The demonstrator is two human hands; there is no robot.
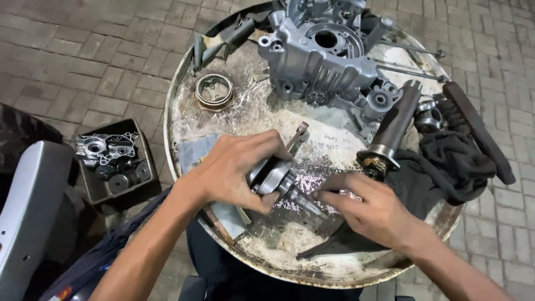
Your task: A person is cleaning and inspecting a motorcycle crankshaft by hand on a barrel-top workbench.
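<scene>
Both hands on a crankshaft [284,181] at the middle of a round drum top [184,89].
Left hand [237,170] wrapped tight around its wide end; right hand [370,209] fingertips pinch the shaft end. Engine case [323,61] crowds the far edge, black cloth [446,164] the right edge; bare metal near the front rim.

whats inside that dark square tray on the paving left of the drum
The dark square tray holds a silver cast metal casing piece and dark round parts. Whatever lies beneath them is covered.
</scene>
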